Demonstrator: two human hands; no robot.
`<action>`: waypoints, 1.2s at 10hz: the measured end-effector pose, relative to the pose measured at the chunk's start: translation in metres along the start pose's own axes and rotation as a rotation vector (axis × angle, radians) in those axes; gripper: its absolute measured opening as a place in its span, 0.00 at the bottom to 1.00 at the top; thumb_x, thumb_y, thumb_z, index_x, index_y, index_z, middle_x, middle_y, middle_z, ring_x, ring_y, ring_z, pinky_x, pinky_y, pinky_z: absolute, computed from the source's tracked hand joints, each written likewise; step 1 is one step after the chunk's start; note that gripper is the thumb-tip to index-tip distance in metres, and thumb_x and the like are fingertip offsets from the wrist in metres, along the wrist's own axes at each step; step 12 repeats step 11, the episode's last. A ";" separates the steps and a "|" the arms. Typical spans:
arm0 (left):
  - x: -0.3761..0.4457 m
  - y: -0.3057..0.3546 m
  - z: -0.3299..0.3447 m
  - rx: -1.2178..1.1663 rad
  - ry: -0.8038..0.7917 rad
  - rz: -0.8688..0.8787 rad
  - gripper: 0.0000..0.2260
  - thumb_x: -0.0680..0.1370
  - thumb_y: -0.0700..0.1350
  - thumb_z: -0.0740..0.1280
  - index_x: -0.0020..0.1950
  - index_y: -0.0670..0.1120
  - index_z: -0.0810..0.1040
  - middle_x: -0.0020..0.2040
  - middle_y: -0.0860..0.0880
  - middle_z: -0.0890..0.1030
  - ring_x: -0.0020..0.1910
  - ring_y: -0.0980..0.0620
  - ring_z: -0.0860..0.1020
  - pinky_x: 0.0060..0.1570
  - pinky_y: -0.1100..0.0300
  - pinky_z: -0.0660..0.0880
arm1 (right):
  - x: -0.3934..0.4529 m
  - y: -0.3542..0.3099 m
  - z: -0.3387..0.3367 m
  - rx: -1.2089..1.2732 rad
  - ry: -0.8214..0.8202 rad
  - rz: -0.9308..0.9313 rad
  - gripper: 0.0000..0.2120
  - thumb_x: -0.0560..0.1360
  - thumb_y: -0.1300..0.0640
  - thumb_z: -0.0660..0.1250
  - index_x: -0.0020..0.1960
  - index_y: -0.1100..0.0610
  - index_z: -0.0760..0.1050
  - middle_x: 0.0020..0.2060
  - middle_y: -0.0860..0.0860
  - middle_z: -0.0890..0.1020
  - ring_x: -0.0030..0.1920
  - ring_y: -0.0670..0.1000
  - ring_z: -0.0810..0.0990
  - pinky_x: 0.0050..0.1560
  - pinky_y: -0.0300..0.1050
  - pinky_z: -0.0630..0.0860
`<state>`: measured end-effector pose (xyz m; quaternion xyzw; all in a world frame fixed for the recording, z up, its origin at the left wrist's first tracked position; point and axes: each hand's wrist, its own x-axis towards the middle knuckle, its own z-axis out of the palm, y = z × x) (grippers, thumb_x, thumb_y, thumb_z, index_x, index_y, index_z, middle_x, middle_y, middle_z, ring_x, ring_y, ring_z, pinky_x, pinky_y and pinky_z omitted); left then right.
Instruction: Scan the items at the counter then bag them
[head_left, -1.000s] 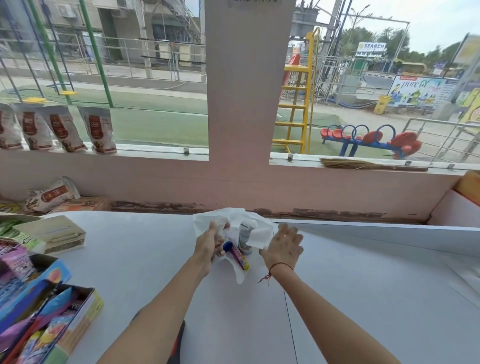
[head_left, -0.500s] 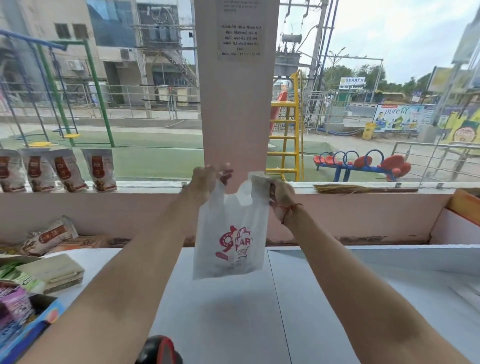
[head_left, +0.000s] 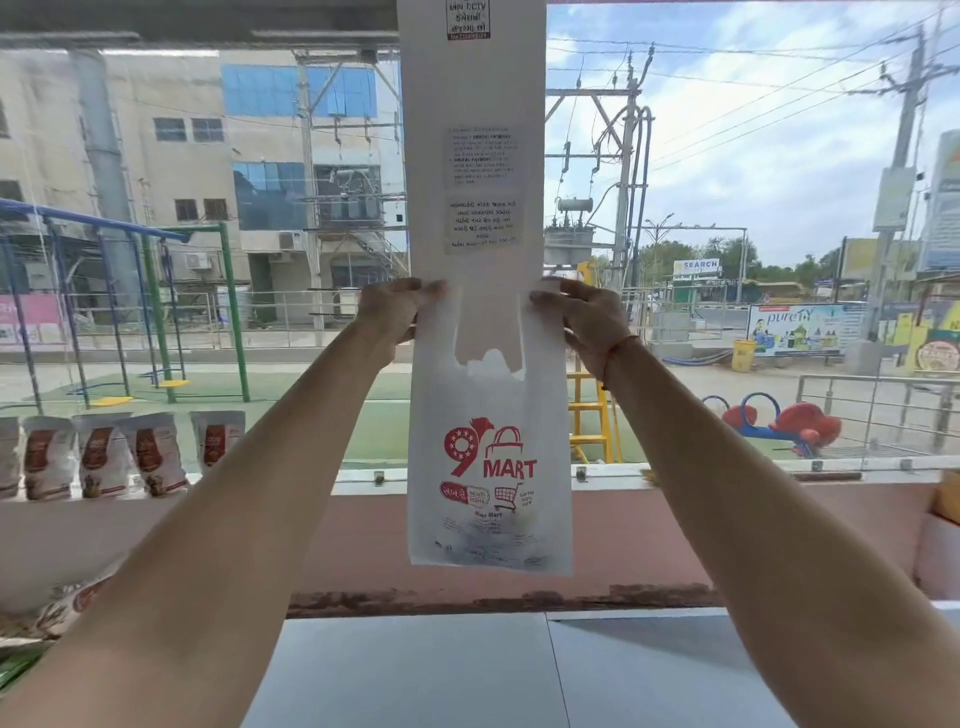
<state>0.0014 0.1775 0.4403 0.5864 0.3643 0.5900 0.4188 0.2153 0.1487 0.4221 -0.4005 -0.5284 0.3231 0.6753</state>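
the left hand (head_left: 397, 312) and right hand (head_left: 584, 317) each pinch a handle of the white bag (head_left: 491, 457), which hangs between and below them. bagging looks done; handover likely remains.

A small shop at a street-front window: a white carrier bag (head_left: 488, 467) printed "9 MART" with a trolley logo, packaged goods (head_left: 104, 454) lined along the window ledge (head_left: 727, 470), printed notices (head_left: 483, 195) on the pillar, a grey bench (head_left: 467, 670) below.
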 end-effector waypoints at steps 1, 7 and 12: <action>-0.008 -0.020 0.001 0.142 -0.018 -0.018 0.07 0.70 0.42 0.75 0.43 0.43 0.79 0.44 0.46 0.81 0.44 0.49 0.78 0.44 0.57 0.77 | -0.014 0.010 -0.004 -0.252 -0.043 0.060 0.18 0.66 0.65 0.76 0.55 0.59 0.81 0.54 0.60 0.83 0.55 0.62 0.81 0.61 0.62 0.76; -0.277 -0.204 -0.043 0.889 -0.540 -0.311 0.20 0.66 0.45 0.76 0.54 0.43 0.74 0.42 0.47 0.79 0.34 0.49 0.78 0.37 0.58 0.80 | -0.303 0.167 -0.055 -1.041 -0.446 -0.109 0.05 0.69 0.53 0.74 0.42 0.54 0.81 0.62 0.50 0.75 0.62 0.49 0.71 0.59 0.39 0.70; -0.392 -0.244 -0.032 1.336 -1.005 -0.469 0.21 0.71 0.47 0.73 0.62 0.41 0.78 0.60 0.42 0.80 0.54 0.46 0.80 0.47 0.58 0.75 | -0.430 0.202 -0.046 -1.250 -0.925 0.365 0.19 0.72 0.40 0.65 0.58 0.48 0.75 0.61 0.53 0.79 0.62 0.55 0.75 0.63 0.52 0.71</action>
